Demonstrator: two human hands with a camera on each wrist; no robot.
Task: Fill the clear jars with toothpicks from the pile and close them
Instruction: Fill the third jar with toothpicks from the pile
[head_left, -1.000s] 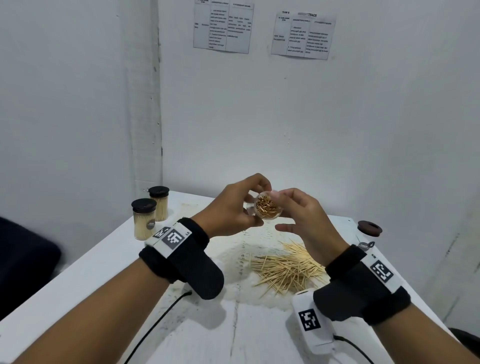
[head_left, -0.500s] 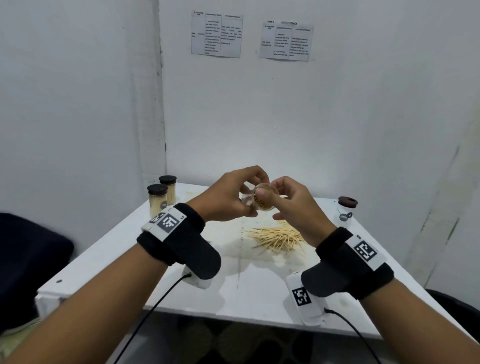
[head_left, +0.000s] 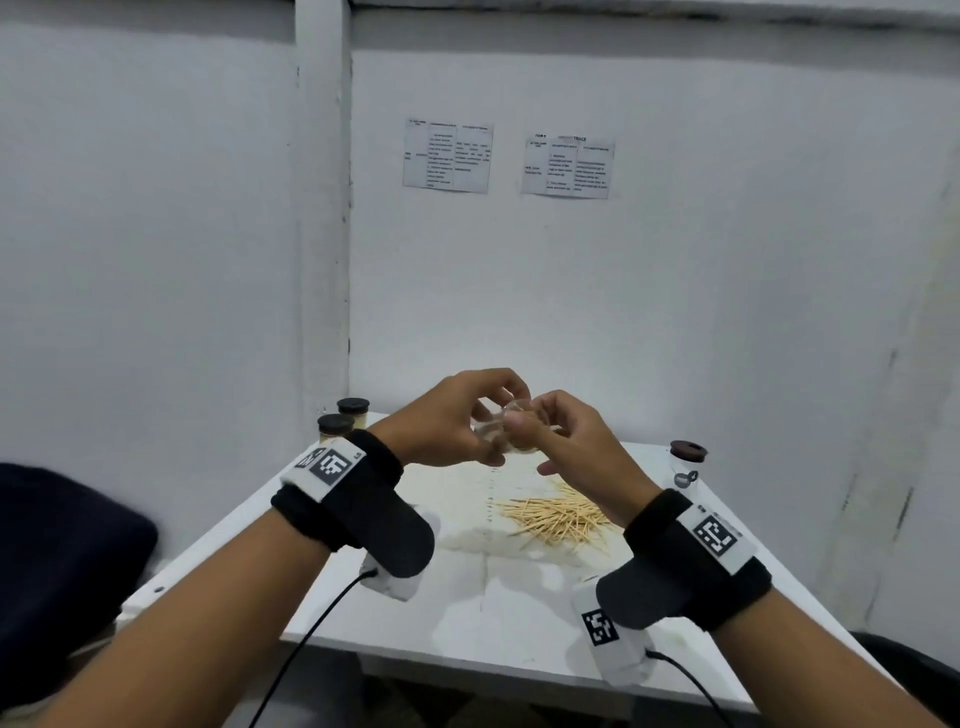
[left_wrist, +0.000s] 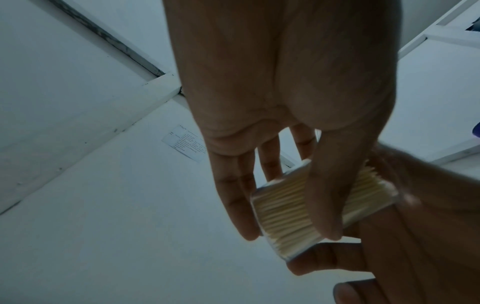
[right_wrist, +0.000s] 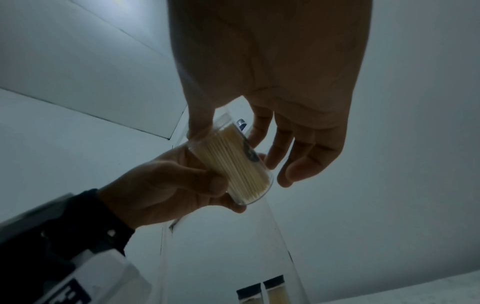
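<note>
White tabletop (head_left: 467, 613), stained near its middle, sits in a corner of pale walls, two printed sheets (head_left: 447, 155) taped above it. A loose pile of toothpicks (head_left: 558, 517) lies on the right half. Two capped, filled jars (head_left: 343, 420) stand at the far left corner; another jar (head_left: 687, 464) with a brown lid stands at the far right edge. Held above the table, the left hand (head_left: 441, 423) curls round a clear jar (right_wrist: 233, 164) packed with toothpicks, while the right hand (head_left: 566, 441) pinches its open end with thumb and forefinger. Both hands hide most of the jar from the head view.
</note>
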